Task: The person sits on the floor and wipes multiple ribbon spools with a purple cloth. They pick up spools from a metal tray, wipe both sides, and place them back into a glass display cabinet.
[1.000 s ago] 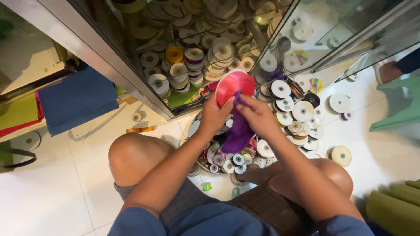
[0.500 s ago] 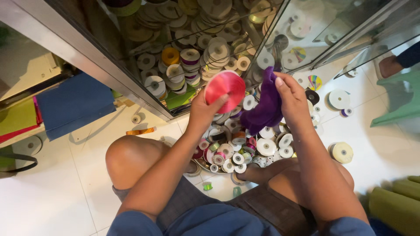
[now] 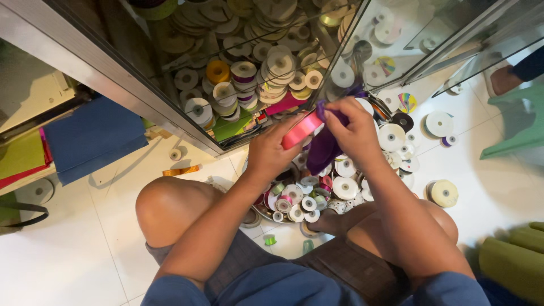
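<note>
Left hand [image 3: 271, 152]: closed on the rim of a pink ribbon spool [image 3: 301, 129], held edge-on and tilted, fingers under it and thumb toward the person. Right hand [image 3: 356, 129]: fingers pinched on a bunch of purple cloth [image 3: 324, 148] pressed against the spool's upper edge; the cloth hung down from the hand in a loose fold, over the pile below. Both hands met at the spool, held above the floor in front of the knees and just short of the glass cabinet door [image 3: 170, 113]. Handling, as a judgement: the step read as rubbing or wrapping the spool with the cloth, best done with the left hand gripping the rim only, turning the spool a little at a time, while the right kept the cloth bunched tight so the trailing fold did not drag across the loose spools underneath. Directly below: a round tray [image 3: 266, 218], heaped with small white and coloured ribbon spools [image 3: 300, 201]. To the right, on the white tiled floor [image 3: 68, 249]: further flat white spools [image 3: 439, 123], a black one and a cream roll [image 3: 442, 192]. Behind the glass: stacked spools, among them a yellow spool [image 3: 217, 71]. Left: blue folded sheet [image 3: 90, 136], small orange ribbon scrap [image 3: 180, 170]. Far right: green plastic stool [image 3: 518, 122].
</note>
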